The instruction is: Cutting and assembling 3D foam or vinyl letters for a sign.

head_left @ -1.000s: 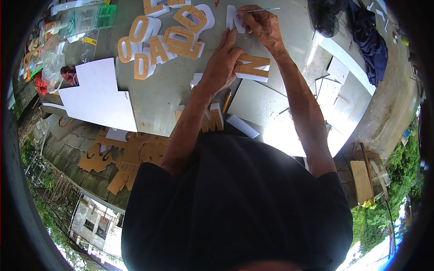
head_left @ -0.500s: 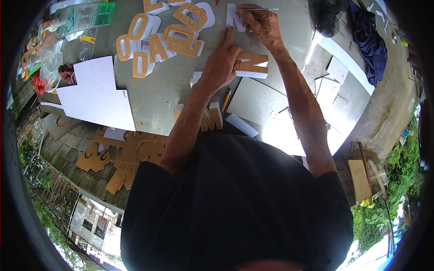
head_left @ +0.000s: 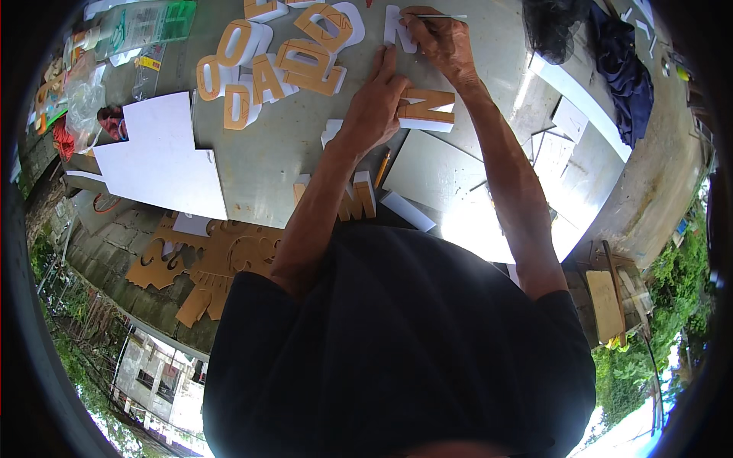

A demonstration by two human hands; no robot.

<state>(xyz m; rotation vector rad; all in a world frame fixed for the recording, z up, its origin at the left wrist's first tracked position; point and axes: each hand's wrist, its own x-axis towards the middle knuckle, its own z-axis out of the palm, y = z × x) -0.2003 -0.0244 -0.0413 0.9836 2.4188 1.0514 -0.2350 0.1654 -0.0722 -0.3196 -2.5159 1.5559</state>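
A white letter-shaped piece (head_left: 392, 30) lies flat at the far middle of the table. My left hand (head_left: 372, 111) reaches to its near end, index finger stretched out to touch it and the other fingers partly bent. Over its right side, my right hand (head_left: 447, 46) pinches a slim, pale stick-like tool (head_left: 449, 16). The tool's tip and exact kind are hidden by the fingers. Just right of my left hand rests a block letter (head_left: 427, 107) with a brown face and white sides, close to the fingers.
Several brown-and-white block letters (head_left: 259, 80) cluster at the left. A large white sheet (head_left: 164, 168) lies further left, brown cut-out scraps (head_left: 221, 256) below it. A pencil (head_left: 382, 168), white boards (head_left: 435, 168), dark cloth (head_left: 622, 76) and black mesh (head_left: 551, 30) surround the hands.
Both hands hold nearly the same place. The view has shifted very slightly; the white piece and the slim tool show hardly any movement.
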